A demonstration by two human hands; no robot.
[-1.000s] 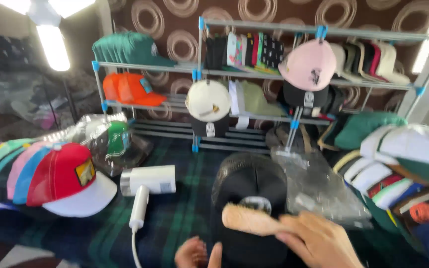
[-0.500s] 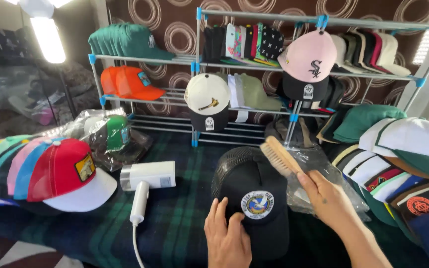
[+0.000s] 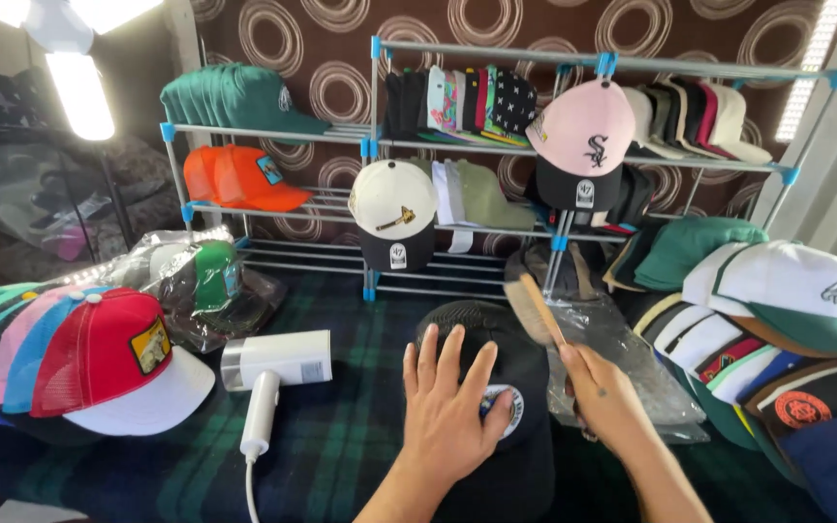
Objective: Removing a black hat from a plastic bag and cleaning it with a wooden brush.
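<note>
A black mesh-backed cap (image 3: 525, 363) with a round front patch lies on the dark plaid cloth (image 3: 341, 426). My left hand (image 3: 449, 402) rests flat on its front, fingers spread, partly covering the patch. My right hand (image 3: 604, 395) grips the handle of a wooden brush (image 3: 533, 308), which is raised upright just above the cap's right side, bristles turned left.
A white handheld device (image 3: 273, 373) with a cord lies left of the cap. A row of coloured caps (image 3: 79, 353) is at far left, bagged caps (image 3: 201, 286) behind it. Stacked caps (image 3: 777, 329) fill the right. A metal rack (image 3: 477, 145) of caps stands behind. Clear plastic bag (image 3: 622, 358) lies right.
My left hand slid up from the cap's brim onto its front patch. The brush turned from a slant over the cap to more upright, and the right hand drew slightly left and nearer.
</note>
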